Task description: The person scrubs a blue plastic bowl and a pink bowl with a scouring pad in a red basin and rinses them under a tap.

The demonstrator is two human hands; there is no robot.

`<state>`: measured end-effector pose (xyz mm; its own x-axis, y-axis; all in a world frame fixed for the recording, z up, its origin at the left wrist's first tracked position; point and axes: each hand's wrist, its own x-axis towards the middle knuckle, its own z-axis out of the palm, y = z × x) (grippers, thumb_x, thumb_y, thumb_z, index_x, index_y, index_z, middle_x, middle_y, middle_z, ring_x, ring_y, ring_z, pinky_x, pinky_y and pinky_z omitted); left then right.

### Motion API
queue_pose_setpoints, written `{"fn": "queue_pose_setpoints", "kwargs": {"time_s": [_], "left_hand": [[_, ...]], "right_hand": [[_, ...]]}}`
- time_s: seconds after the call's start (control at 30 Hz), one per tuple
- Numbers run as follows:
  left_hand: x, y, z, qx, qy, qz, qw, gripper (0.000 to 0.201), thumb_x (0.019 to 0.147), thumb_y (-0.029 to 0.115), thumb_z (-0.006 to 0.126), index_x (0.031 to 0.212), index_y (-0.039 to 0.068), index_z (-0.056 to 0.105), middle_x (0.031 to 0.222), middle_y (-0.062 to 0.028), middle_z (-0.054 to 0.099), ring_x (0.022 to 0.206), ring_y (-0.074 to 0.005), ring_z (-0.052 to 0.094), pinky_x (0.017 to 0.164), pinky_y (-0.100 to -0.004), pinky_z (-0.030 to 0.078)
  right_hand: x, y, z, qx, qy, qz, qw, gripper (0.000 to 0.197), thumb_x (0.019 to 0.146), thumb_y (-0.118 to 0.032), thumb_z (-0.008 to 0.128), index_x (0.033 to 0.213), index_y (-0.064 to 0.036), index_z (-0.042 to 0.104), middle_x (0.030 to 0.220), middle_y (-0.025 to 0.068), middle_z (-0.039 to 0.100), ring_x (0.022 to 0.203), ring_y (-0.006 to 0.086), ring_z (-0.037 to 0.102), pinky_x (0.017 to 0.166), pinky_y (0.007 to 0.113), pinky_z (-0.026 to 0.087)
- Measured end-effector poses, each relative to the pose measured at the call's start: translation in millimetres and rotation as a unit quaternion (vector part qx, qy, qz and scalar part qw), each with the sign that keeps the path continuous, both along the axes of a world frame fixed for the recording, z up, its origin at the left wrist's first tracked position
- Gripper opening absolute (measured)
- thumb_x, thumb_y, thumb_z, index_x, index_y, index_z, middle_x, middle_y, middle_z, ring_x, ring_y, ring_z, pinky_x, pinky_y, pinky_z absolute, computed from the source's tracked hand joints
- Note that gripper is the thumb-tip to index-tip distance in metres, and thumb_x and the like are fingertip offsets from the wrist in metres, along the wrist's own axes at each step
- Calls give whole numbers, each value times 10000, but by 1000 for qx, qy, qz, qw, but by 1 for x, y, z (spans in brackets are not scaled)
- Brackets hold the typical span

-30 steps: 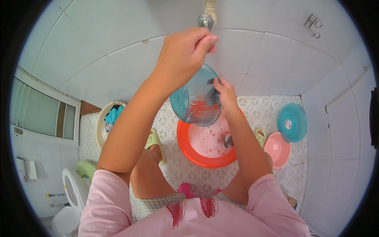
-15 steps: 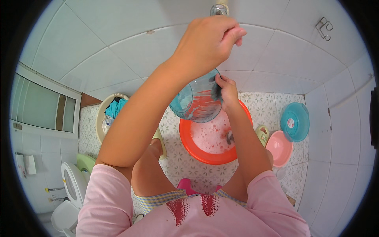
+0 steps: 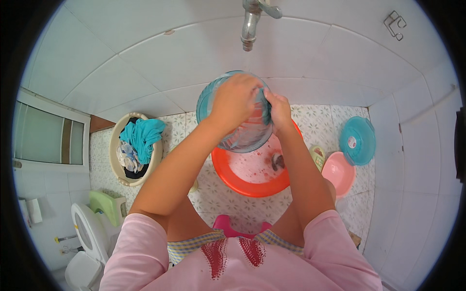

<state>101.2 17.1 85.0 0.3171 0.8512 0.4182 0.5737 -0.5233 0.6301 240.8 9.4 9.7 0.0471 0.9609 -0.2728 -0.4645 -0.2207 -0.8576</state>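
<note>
A translucent blue basin (image 3: 245, 139) is held tilted above an orange tub (image 3: 238, 186) of pinkish, foamy water. My right hand (image 3: 280, 110) grips the basin's right side, thumb over the rim. Across the basin's upper middle lies my left hand (image 3: 236, 99). Its fingers are smeared by motion and point toward my right thumb, so I cannot make out whether they grip anything. The tub's orange shows through the basin wall. Something dark (image 3: 277, 162) sits in the foam near my right forearm.
A metal tap (image 3: 250, 26) juts from the tiled wall above the basin. A cream laundry basket (image 3: 115, 157) with clothes stands left. Right of the tub are a pink basin (image 3: 338, 175) and a teal basin (image 3: 358, 140). A toilet (image 3: 90, 230) and green stool (image 3: 108, 206) are lower left.
My left hand has come down from beside the tap to the basin. The tap is now in full sight, and more of the laundry basket shows. My right hand keeps its grip.
</note>
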Motion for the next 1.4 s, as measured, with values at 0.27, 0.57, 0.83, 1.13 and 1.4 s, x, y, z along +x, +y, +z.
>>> {"fn": "queue_pose_setpoints", "kwargs": {"time_s": [0.27, 0.57, 0.83, 1.13, 1.4], "left_hand": [[28, 35, -8, 15, 153, 57, 986, 274, 775, 212, 587, 1008, 77, 631, 1003, -138, 655, 928, -343, 618, 824, -417, 490], [14, 51, 4, -158, 164, 42, 973, 263, 836, 197, 552, 1050, 74, 643, 1036, -149, 656, 923, -346, 624, 823, -428, 486], [-12, 9, -28, 142, 39, 3, 989, 356, 875, 200, 599, 1188, 35, 561, 1245, -146, 565, 1184, -373, 488, 989, -434, 382], [-10, -26, -63, 29, -30, 61, 997, 635, 924, 347, 537, 1394, -19, 317, 1436, -254, 321, 1316, -398, 338, 1092, -463, 244], [3, -19, -71, -258, -427, 306, 811, 606, 988, 410, 421, 1385, -35, 316, 1428, -235, 341, 1287, -346, 386, 1080, -441, 300]], "right_hand": [[10, -4, 32, -30, -66, 3, 997, 297, 942, -271, 539, 904, 8, 633, 777, 30, 621, 667, 105, 548, 598, 284, 454], [-18, 12, 44, -33, 266, 78, 960, 299, 989, -242, 431, 1129, 1, 534, 1086, 116, 599, 982, 239, 605, 877, 399, 499], [-37, 25, 51, -67, 359, -75, 928, 353, 1012, -282, 389, 1209, -4, 483, 1204, 137, 555, 1107, 286, 553, 970, 443, 449], [24, -12, 21, -58, 378, -112, 917, 396, 998, -294, 414, 1253, 4, 468, 1225, 176, 562, 1119, 338, 546, 967, 487, 436], [37, -21, 11, -94, 331, -135, 929, 438, 965, -347, 479, 1279, -41, 487, 1268, 127, 534, 1119, 314, 522, 936, 473, 440]]}}
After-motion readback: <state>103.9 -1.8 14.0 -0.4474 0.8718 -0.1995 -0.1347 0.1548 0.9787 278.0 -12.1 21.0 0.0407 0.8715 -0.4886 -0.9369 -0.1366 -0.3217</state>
